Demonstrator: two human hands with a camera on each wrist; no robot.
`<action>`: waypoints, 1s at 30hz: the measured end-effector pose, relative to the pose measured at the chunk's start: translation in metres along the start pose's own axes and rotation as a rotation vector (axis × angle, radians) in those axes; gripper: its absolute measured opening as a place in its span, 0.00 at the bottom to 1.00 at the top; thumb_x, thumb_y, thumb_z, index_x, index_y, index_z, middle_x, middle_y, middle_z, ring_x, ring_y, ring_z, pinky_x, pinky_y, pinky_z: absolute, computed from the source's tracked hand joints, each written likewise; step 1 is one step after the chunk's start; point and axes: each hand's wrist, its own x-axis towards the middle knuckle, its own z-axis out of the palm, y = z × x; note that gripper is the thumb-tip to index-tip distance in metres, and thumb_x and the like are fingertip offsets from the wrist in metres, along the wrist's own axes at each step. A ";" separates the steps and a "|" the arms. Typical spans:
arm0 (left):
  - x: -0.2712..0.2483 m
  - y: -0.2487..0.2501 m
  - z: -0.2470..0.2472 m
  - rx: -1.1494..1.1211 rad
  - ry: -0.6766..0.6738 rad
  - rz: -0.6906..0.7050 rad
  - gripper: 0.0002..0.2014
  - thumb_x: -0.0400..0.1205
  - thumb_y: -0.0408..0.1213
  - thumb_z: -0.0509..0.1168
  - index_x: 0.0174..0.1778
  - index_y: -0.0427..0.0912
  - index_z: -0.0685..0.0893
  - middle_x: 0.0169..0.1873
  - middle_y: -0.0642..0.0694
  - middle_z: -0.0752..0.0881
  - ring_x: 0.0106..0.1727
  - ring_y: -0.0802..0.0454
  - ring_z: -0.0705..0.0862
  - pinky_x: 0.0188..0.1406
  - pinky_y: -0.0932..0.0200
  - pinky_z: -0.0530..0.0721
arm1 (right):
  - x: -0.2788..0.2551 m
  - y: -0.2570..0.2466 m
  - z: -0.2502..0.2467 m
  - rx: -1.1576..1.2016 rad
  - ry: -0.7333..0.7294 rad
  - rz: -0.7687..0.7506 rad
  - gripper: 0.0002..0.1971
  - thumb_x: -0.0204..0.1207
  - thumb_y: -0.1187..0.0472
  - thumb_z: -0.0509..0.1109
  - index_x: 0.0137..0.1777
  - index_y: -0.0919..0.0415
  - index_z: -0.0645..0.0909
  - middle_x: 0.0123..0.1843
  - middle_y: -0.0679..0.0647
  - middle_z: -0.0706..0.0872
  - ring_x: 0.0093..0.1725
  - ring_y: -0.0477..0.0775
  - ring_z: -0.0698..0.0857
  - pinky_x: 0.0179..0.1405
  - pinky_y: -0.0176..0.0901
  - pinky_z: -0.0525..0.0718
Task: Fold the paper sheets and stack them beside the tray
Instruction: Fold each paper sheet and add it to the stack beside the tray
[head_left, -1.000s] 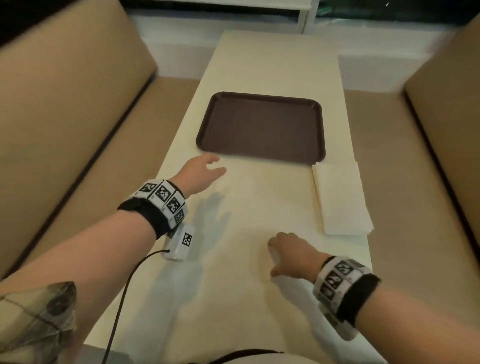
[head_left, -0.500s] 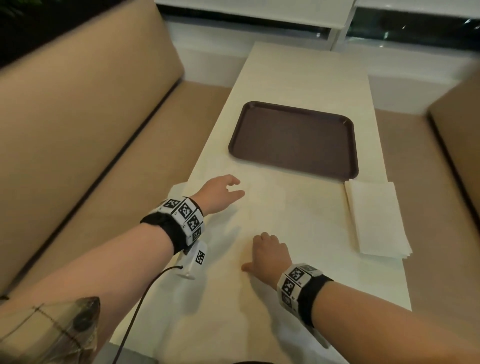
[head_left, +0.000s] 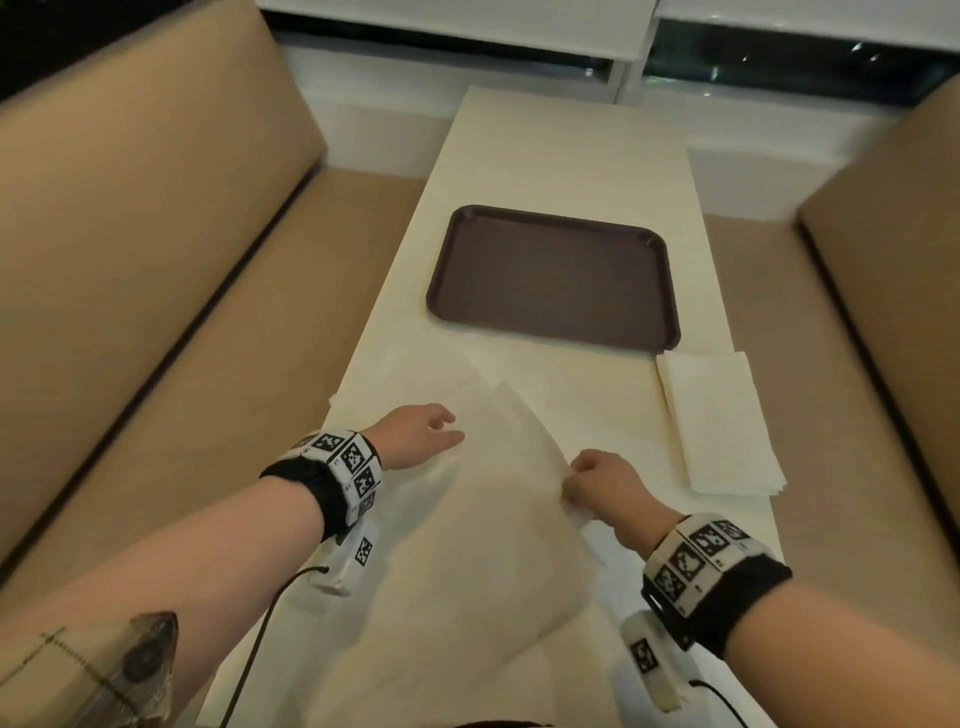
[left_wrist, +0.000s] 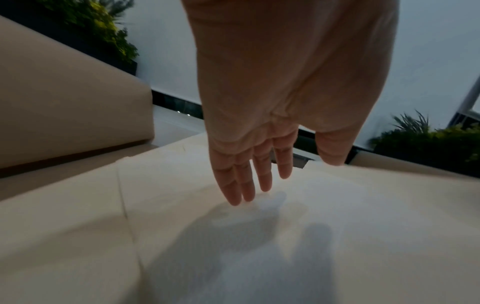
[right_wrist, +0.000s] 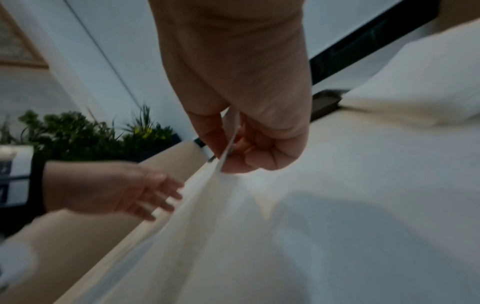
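Note:
A large white paper sheet (head_left: 483, 525) lies on the near half of the table, its right side lifted off the surface. My right hand (head_left: 597, 480) pinches that raised edge (right_wrist: 226, 152) between thumb and curled fingers. My left hand (head_left: 421, 431) hovers open just above the sheet's left part, fingers straight (left_wrist: 246, 181) and pointing at the paper (left_wrist: 311, 226). The dark brown tray (head_left: 556, 278) sits empty farther up the table. A stack of folded white sheets (head_left: 719, 421) lies beside the tray's near right corner.
The narrow cream table (head_left: 571, 150) runs away from me between two tan bench seats (head_left: 130, 234) (head_left: 883, 312). A white ledge and dark window stand beyond the far end. Green plants (left_wrist: 103, 26) line the wall behind the left bench.
My right hand, flat on the sheet before, has gripped its edge and lifted it up and to the right. The left hand stayed near the sheet's left side. The head view shifted.

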 end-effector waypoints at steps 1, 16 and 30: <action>0.002 0.003 0.006 0.036 -0.035 0.001 0.24 0.84 0.54 0.61 0.73 0.46 0.74 0.70 0.45 0.77 0.69 0.48 0.77 0.66 0.57 0.72 | -0.003 0.001 -0.014 0.035 0.014 -0.008 0.05 0.67 0.73 0.66 0.37 0.65 0.80 0.36 0.59 0.82 0.36 0.59 0.81 0.36 0.48 0.81; 0.026 0.039 0.037 0.202 -0.035 -0.030 0.26 0.81 0.52 0.65 0.72 0.44 0.75 0.69 0.45 0.79 0.69 0.48 0.76 0.65 0.58 0.72 | -0.012 -0.006 -0.122 -0.031 0.316 -0.308 0.10 0.73 0.71 0.61 0.42 0.58 0.82 0.36 0.52 0.85 0.34 0.48 0.81 0.30 0.38 0.74; 0.019 0.106 -0.010 -0.341 0.468 0.211 0.32 0.79 0.50 0.70 0.77 0.47 0.69 0.71 0.50 0.77 0.71 0.53 0.74 0.65 0.60 0.70 | -0.029 -0.048 -0.189 0.431 0.336 -0.464 0.07 0.71 0.75 0.65 0.44 0.66 0.81 0.43 0.59 0.83 0.42 0.57 0.80 0.43 0.52 0.79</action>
